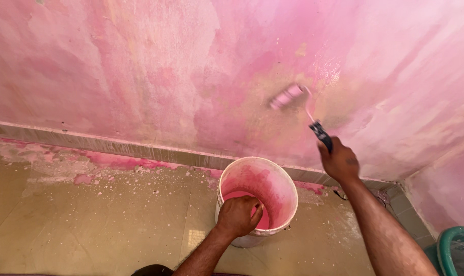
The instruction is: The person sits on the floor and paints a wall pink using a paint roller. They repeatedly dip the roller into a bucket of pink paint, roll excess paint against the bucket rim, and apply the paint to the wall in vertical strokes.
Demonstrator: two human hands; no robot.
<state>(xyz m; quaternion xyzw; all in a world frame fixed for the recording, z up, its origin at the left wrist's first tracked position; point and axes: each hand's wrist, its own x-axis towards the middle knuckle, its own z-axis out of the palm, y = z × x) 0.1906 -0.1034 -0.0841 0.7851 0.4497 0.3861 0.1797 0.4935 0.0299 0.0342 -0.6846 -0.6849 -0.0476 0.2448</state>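
My right hand (339,161) grips the dark handle of a small paint roller (288,96). Its pink-coated sleeve presses against the pink wall (140,66) and looks blurred by motion. My left hand (238,214) clasps the near rim of a white bucket (280,179) that stands on the floor below the roller. The bucket's inside is smeared pink and holds pink paint at the bottom. The wall shows patchy pink streaks with some bare tan spots around the roller.
A grey-tan skirting strip (114,145) runs along the wall's foot. The tan tiled floor (89,225) carries pink splashes and white flecks. A teal tub (454,250) sits at the lower right, near the corner with a side wall (446,189).
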